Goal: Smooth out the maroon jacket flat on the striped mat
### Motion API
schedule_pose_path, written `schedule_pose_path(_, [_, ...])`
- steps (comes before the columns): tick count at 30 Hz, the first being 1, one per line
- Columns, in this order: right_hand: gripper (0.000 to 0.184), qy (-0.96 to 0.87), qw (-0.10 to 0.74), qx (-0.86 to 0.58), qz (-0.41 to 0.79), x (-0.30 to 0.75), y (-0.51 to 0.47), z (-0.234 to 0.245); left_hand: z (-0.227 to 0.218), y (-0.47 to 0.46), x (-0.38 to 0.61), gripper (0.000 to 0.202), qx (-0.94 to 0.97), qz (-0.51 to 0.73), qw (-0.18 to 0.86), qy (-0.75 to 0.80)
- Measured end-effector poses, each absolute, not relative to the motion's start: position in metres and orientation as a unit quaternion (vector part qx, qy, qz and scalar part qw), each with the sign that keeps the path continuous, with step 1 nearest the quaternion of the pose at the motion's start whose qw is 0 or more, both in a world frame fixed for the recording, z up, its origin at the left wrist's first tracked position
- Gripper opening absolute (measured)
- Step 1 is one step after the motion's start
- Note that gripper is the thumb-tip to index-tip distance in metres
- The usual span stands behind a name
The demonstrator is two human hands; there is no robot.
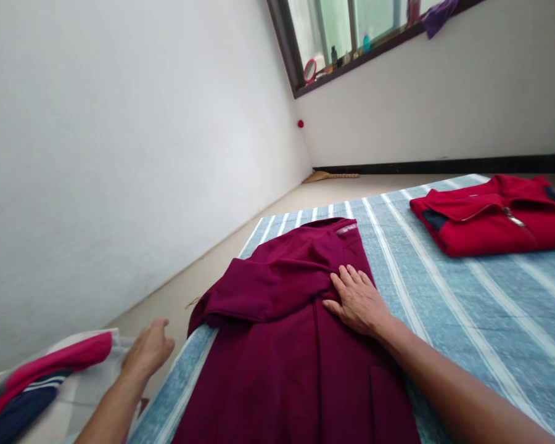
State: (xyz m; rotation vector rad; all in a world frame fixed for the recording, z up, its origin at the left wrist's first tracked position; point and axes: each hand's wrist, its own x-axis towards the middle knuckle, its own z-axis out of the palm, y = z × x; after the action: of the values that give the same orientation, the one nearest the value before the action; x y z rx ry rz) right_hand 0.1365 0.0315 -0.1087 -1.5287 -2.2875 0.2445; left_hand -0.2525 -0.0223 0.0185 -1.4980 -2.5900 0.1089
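Observation:
A maroon jacket (277, 370) lies spread lengthwise on the striped bed cover, one sleeve (259, 290) folded across its upper part. Small pale lettering marks the collar end. My right hand (358, 302) rests flat on the jacket near the inner end of that sleeve, fingers extended. Past the bed's left edge, my left hand (148, 348) hangs in the air with nothing visible in it. Its thumb and forefinger are a little apart; the other fingers are partly hidden. The jacket's left side droops over the bed edge near this hand.
A folded red jacket (494, 216) with a zip lies at the right on the blue-and-white bed cover (444, 296). Low at the left are piled clothes (50, 382). A white wall borders the narrow floor strip, where a broom (328, 176) lies in the corner.

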Motion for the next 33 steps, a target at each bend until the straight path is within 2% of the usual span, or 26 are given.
schedule_pose_path(5, [0.066,-0.814,0.189,-0.543,0.084,0.138,0.031,-0.107,0.002,-0.036,-0.249,0.025,-0.51,0.063,0.014,-0.858])
schedule_pose_path(8, [0.067,-0.814,0.187,-0.544,0.082,0.138,0.031,-0.108,0.006,-0.036,-0.221,0.019,-0.49,0.05,0.052,-0.869])
schedule_pose_path(10, [0.069,-0.813,0.184,-0.546,0.083,0.139,0.032,-0.108,0.009,-0.038,-0.189,0.018,-0.538,-0.006,0.064,-0.841])
schedule_pose_path(13, [0.07,-0.814,0.182,-0.545,0.083,0.139,0.033,-0.108,0.007,-0.047,-0.127,0.018,-0.681,-0.119,-0.013,-0.722])
schedule_pose_path(17, [0.07,-0.816,0.18,-0.544,0.079,0.14,0.034,-0.109,-0.005,-0.063,-0.047,0.02,-0.785,-0.15,-0.133,-0.586])
schedule_pose_path(21, [0.07,-0.815,0.18,-0.545,0.078,0.14,0.034,-0.109,-0.022,-0.07,-0.006,0.017,-0.816,-0.089,-0.165,-0.547])
schedule_pose_path(27, [0.071,-0.815,0.181,-0.544,0.078,0.14,0.035,-0.109,-0.038,-0.071,0.006,0.019,-0.838,0.015,-0.091,-0.538])
schedule_pose_path(33, [0.071,-0.815,0.176,-0.547,0.076,0.141,0.036,-0.108,-0.042,-0.073,0.008,0.025,-0.839,0.057,-0.056,-0.538])
